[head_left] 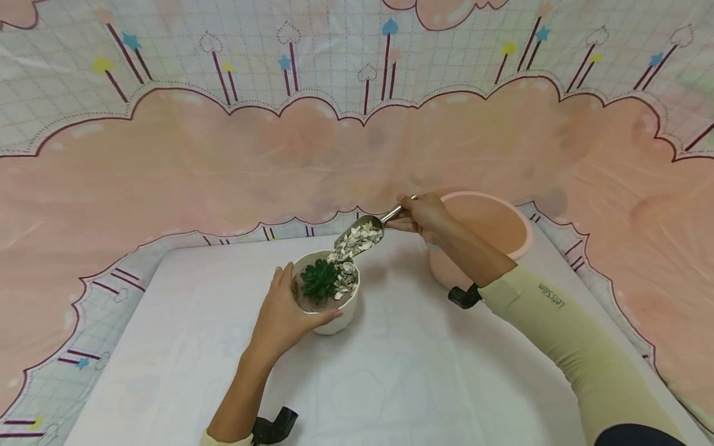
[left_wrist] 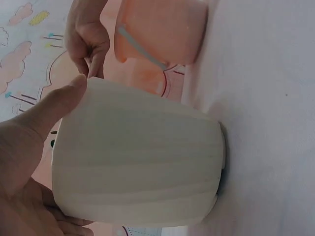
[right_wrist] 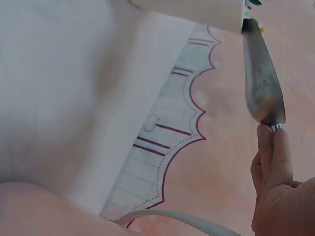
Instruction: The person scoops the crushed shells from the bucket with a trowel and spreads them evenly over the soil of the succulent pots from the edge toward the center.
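Note:
A white plant pot (head_left: 340, 321) stands on the white tabletop, a green succulent (head_left: 319, 280) in it. My left hand (head_left: 281, 325) holds the pot near its rim, thumb on the near side and fingers round the left. By its handle, my right hand (head_left: 428, 217) grips a metal scoop (right_wrist: 263, 81) over the pot's far right rim. White stone chips (head_left: 359, 240) fill the scoop, which tips down toward the pot. More chips (head_left: 346, 282) lie inside on the succulent's right, while greyish fill shows on its left.
A pink bucket (head_left: 486, 220) stands at the back right, under and behind the right forearm. Its pale handle (left_wrist: 142, 48) hangs down the side in the left wrist view. A patterned pink cloth (head_left: 223, 167) lies beyond the white tabletop (head_left: 379, 384).

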The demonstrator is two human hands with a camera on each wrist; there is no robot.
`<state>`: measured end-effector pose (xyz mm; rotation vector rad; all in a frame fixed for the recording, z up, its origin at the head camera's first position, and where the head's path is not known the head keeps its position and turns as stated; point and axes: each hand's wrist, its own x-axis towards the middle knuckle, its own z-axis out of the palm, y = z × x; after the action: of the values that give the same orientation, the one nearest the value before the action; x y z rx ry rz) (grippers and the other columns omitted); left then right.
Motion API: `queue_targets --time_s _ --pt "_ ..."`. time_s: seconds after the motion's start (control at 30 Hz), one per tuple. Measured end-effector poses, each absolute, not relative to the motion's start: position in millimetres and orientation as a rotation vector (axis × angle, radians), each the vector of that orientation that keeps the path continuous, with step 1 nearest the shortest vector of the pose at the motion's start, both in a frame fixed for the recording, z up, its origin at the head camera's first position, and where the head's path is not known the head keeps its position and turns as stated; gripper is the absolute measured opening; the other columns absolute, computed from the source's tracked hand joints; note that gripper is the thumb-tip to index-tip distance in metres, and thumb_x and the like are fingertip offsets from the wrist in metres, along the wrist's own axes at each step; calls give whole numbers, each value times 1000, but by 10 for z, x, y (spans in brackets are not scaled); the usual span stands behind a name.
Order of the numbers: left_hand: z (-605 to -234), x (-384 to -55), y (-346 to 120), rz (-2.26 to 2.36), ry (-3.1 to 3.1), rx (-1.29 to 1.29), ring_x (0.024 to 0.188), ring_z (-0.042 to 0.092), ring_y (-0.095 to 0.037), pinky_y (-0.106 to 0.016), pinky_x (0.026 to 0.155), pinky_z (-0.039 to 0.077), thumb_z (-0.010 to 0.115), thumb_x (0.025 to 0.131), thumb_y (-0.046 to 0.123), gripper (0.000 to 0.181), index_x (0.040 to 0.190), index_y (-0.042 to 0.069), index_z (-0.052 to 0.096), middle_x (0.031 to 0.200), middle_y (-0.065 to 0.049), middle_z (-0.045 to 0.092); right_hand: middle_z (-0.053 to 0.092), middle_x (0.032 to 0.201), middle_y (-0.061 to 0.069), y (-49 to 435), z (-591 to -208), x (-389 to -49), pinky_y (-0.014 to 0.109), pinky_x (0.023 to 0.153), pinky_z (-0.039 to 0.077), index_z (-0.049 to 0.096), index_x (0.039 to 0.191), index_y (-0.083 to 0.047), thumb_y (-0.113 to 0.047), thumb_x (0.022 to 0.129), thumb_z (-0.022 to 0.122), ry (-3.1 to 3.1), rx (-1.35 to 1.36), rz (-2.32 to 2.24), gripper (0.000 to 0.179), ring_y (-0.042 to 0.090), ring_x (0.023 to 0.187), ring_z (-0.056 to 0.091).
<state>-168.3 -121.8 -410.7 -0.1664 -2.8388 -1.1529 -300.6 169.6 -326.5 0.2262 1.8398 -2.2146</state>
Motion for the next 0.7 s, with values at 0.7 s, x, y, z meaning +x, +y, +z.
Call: queue_targets --time_s 0.7 --pt "-4156 -1629 -1046 -1166 -2793 -11 155 15 -52 -66 115 32 91 73 60 138 164 -8 12 167 -37 11 72 80 18 1660 -3313 -3036 30 76 61 56 111 7 -17 115 46 1845 205 -2217 27 25 68 78"
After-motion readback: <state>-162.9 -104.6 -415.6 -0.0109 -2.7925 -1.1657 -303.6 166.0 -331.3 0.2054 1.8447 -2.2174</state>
